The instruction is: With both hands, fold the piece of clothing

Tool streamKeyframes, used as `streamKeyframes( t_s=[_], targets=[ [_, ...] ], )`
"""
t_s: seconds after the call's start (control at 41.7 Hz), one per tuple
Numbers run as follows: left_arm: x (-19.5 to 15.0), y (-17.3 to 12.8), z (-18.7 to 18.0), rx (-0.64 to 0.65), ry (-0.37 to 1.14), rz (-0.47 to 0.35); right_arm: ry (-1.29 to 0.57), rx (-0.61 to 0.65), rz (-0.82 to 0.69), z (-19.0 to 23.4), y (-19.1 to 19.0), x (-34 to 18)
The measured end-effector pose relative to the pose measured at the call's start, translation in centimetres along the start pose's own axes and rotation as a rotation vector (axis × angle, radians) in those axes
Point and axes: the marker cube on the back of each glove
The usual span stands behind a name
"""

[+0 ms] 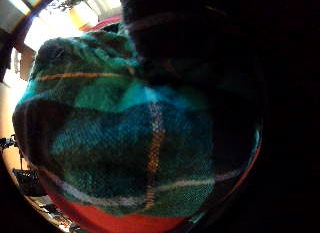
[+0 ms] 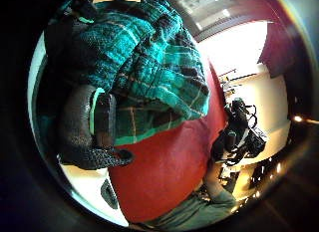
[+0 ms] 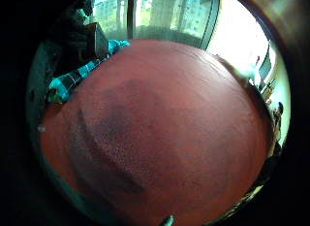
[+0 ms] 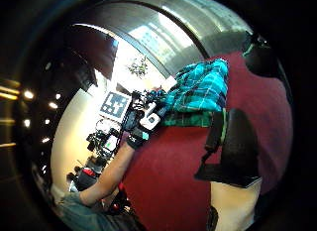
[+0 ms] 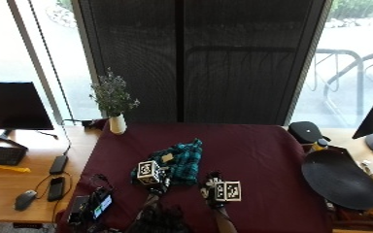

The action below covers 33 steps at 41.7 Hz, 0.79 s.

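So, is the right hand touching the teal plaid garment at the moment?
No, the right hand is on bare maroon tablecloth, apart from the teal plaid garment.

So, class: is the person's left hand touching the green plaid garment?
Touching. In the left thumb side palm view, the left hand's fingers curl around a bunched edge of the plaid garment; the outside view shows that hand at its near edge.

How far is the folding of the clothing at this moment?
Nothing looks folded yet: the green plaid garment lies bunched on the dark red tablecloth. In hand: the left hand grips its near edge. The right hand is beside it, holding nothing. All the folds remain.
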Motion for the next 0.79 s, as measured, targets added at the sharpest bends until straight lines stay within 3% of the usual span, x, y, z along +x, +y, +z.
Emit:
streamKeyframes(
  t_s=[0.264,0.384,0.504,0.648,0.791],
  targets=[
    [-0.2,0.3,0.1,-0.014,0.001,-0.017,0.036,-0.021,-0.045,0.8,0.0,-0.1],
    [0.7,0.7,0.1,-0.068,0.082,-0.018,0.038,-0.032,-0.061,1.1,-0.1,-0.3],
    [-0.1,-0.7,0.3,0.009,0.020,-0.012,0.027,-0.032,-0.057,1.0,0.0,-0.3],
    [1.6,1.0,0.1,-0.102,0.155,0.006,0.024,-0.010,-0.047,0.6,0.0,-0.3],
    [0.5,0.7,0.3,-0.054,0.083,-0.001,0.003,0.004,-0.031,0.2,0.1,-0.7]
  ],
)
